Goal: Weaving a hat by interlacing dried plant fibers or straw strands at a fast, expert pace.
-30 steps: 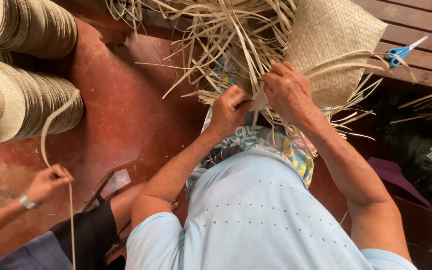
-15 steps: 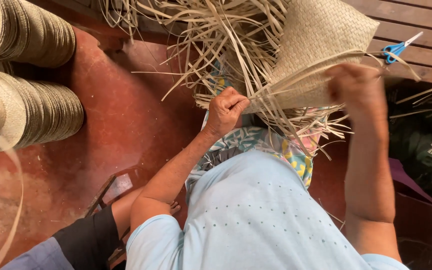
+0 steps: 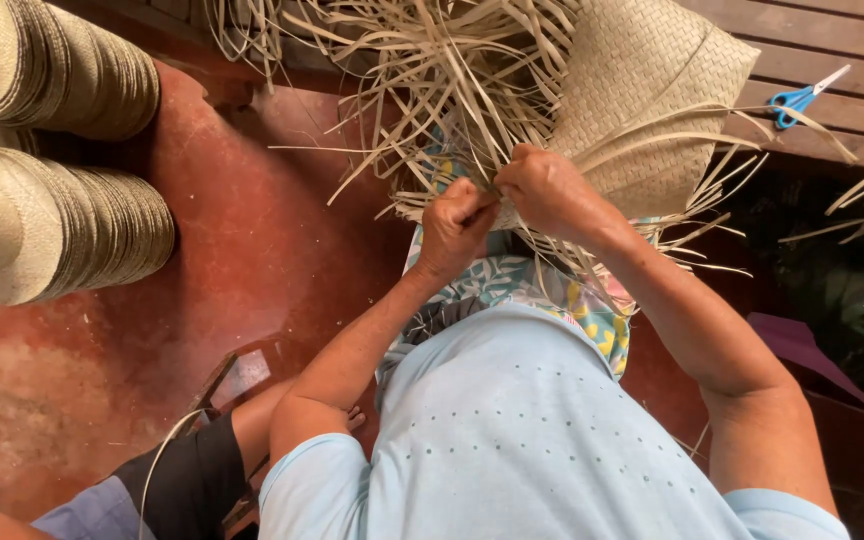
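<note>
A half-woven straw piece with a tight plaited panel and many loose pale strips rests on my lap. My left hand is closed on strips at the piece's lower edge. My right hand sits just to its right, fingers pinched on strips at the same spot. The two hands nearly touch. The strips fan out upward and to the left.
Two stacks of finished straw hats lie on the red floor at left. Blue-handled scissors rest on wooden planks at top right. Another person's leg in dark shorts shows at bottom left.
My right hand, which had swung out to the right pulling a strip, has come back next to my left hand. The other person's hand at lower left has left the view.
</note>
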